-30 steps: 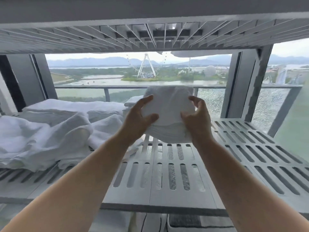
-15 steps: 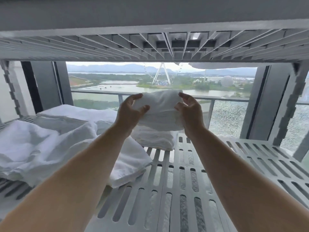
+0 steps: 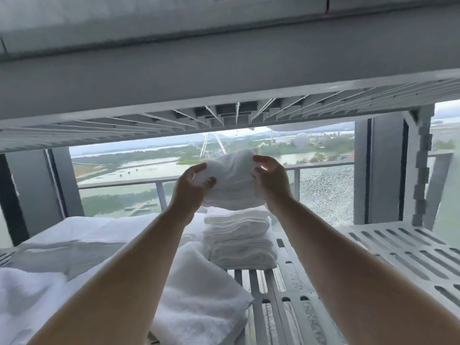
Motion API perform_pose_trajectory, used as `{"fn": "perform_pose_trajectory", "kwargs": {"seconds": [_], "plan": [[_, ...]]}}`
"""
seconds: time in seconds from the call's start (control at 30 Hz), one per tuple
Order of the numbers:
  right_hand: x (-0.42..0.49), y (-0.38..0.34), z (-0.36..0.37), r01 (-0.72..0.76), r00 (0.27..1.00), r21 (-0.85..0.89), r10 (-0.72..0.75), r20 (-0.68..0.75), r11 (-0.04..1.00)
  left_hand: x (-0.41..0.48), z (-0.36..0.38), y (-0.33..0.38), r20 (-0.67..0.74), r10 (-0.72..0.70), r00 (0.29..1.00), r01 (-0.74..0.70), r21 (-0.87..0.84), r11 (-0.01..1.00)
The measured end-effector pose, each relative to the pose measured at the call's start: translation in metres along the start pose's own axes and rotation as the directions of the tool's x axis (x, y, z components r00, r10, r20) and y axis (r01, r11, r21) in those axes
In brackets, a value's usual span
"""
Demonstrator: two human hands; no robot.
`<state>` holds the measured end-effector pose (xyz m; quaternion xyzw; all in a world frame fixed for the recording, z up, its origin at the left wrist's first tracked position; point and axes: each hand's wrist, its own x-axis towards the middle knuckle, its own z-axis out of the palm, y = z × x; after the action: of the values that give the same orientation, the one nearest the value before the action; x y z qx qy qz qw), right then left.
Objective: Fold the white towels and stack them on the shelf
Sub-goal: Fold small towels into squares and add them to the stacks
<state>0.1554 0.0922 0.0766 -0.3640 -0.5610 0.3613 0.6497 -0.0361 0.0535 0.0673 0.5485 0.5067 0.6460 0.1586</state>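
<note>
head view: i have a folded white towel (image 3: 232, 181) pinched between my left hand (image 3: 191, 186) and right hand (image 3: 270, 180), fingers closed on its two ends, held in the air just above the stack of folded towels (image 3: 237, 236) on the slatted shelf (image 3: 398, 250). this looks like the stacking step. next i judge i should lower it squarely onto the stack, edges aligned, then let go without tipping the pile toward the loose towels (image 3: 199, 290) beside it.
</note>
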Motion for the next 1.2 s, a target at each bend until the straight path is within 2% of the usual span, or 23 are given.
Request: {"fn": "perform_pose_trajectory", "kwargs": {"seconds": [0.1, 0.2, 0.27, 0.37, 0.5, 0.63, 0.77, 0.87, 0.97, 1.03, 1.2], "plan": [[0.012, 0.020, 0.010, 0.021, 0.999, -0.110, -0.025, -0.035, 0.994, 0.009, 0.004, -0.023, 0.127, -0.096, 0.987, 0.091, 0.045, 0.995], [0.018, 0.052, 0.007, -0.066, 0.998, -0.327, 0.070, 0.001, 0.943, -0.001, 0.009, -0.049, 0.242, -0.228, 0.943, 0.200, 0.136, 0.970], [0.013, 0.067, 0.000, -0.140, 0.988, -0.358, 0.153, 0.009, 0.923, -0.004, 0.009, -0.056, 0.285, -0.235, 0.929, 0.205, 0.132, 0.970], [0.013, 0.074, -0.007, -0.142, 0.987, -0.374, 0.158, 0.012, 0.917, 0.000, 0.007, -0.053, 0.336, -0.225, 0.915, 0.185, 0.147, 0.972], [0.012, 0.062, -0.003, -0.118, 0.987, -0.397, 0.151, 0.054, 0.910, 0.003, 0.011, -0.048, 0.286, -0.189, 0.939, 0.154, 0.140, 0.978], [0.018, 0.049, -0.001, 0.001, 0.998, -0.389, 0.023, 0.058, 0.921, 0.014, 0.016, -0.040, 0.215, -0.105, 0.971, 0.088, 0.086, 0.992], [0.028, 0.044, 0.001, 0.067, 0.997, -0.330, -0.052, 0.054, 0.942, 0.026, 0.017, -0.039, 0.167, -0.085, 0.982, 0.079, 0.040, 0.996], [0.037, 0.059, 0.003, 0.007, 0.996, -0.372, 0.025, 0.080, 0.928, 0.022, 0.019, -0.051, 0.175, -0.126, 0.976, 0.115, 0.068, 0.991], [0.034, 0.081, 0.007, -0.100, 0.978, -0.436, 0.170, 0.124, 0.894, 0.015, 0.020, -0.071, 0.194, -0.214, 0.957, 0.165, 0.242, 0.956], [0.031, 0.089, 0.007, -0.083, 0.981, -0.448, 0.152, 0.120, 0.890, 0.014, 0.020, -0.075, 0.199, -0.236, 0.951, 0.180, 0.260, 0.949], [0.034, 0.084, 0.003, -0.089, 0.982, -0.422, 0.151, 0.115, 0.902, 0.005, 0.016, -0.067, 0.334, -0.311, 0.890, 0.249, 0.217, 0.944]]}}
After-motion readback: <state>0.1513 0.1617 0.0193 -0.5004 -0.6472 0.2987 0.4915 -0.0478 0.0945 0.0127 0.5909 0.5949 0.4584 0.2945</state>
